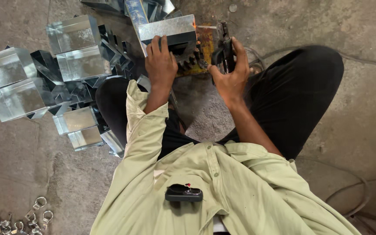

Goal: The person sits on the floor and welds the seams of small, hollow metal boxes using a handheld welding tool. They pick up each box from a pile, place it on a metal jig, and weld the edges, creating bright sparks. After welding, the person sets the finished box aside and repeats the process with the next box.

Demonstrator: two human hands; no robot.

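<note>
Rough grey concrete floor [362, 113]. At twelve o'clock the left hand [161, 65] lies palm-down, fingers closed over a folded sheet-metal box [167, 29]. Just beside it, toward one o'clock, the right hand [231, 74] is wrapped tight around a dark welding holder [223, 48]. More shiny boxes [72, 48] sit at ten o'clock, small metal rings [40, 209] at seven.

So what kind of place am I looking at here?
Likely a small metal fabrication workshop: folded sheet-metal boxes stacked on a bare concrete floor, a spark at the box the left hand steadies, and loose metal rings.
</note>
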